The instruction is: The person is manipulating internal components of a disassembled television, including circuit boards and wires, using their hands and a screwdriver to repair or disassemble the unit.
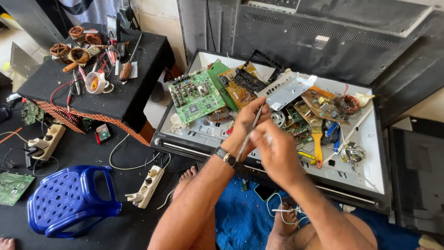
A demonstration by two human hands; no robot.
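A person sits on the floor, seen from above, with both hands raised together over the near edge of an opened flat television panel (370, 134) that lies face down and serves as a tray for parts.

The left hand (247, 122), wearing a wristwatch (225, 157), is curled closed around a thin metal rod (250, 133), likely a slim screwdriver or tweezers. The rod's long axis runs diagonally, from low near the watch up and to the right toward the parts on the panel, with its upper tip just above the left fingers.

The right hand (277, 155) is closed too, its fingertips bunched against the rod's lower half, touching the left hand. Whether it pinches a small part is hidden by blur. The 2 hands are equally near the rod, since both hold it.

Just beyond the hands, on the panel, lie a green circuit board (196, 96), a brown circuit board (238, 85), a pale metal shield plate (286, 88) and a yellow-handled paintbrush (317, 139). To the person's left, well apart, are a blue plastic stool (69, 199), a white power strip (148, 185) and a low black table (134, 92) piled with wire coils and tools.
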